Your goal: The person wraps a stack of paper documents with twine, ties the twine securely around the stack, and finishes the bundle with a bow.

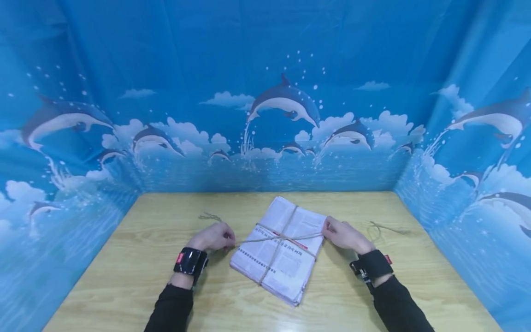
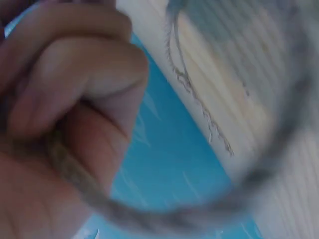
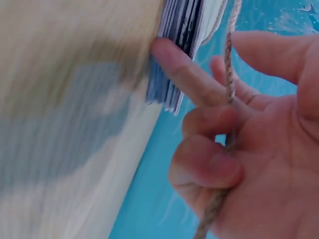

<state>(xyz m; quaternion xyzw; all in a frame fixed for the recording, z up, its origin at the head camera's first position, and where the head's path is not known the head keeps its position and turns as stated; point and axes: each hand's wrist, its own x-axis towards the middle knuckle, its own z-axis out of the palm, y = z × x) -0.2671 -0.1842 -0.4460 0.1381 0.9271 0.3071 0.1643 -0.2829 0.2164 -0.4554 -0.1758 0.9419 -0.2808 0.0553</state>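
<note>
Dolphin-print curtain point(image 1: 265, 55) behind wood-grain table point(image 1: 137, 258). Newspaper stack point(image 1: 290, 263) near table centre, bound crosswise with twine point(image 1: 282, 236). Left hand point(image 1: 213, 236), left of stack: fingers curled round twine. Right hand point(image 1: 344, 234), at stack's right edge: two fingers curled round twine, another extended.

From the head we look forward and down, from farthest off, over the left hand point(image 1: 212, 236) and the right hand point(image 1: 344, 235) to the curtain point(image 1: 199, 50) beyond their fingers point(image 1: 226, 229). At the left wrist we look from very near: fingers fill the left side, and the table point(image 2: 299, 199) slants past them. At the right wrist we are similarly close, facing past the fingertips point(image 3: 169, 50) to the papers' point(image 3: 179, 20) edge. Head and right wrist share those papers and the twine point(image 3: 230, 69) at the right fingers.
</note>
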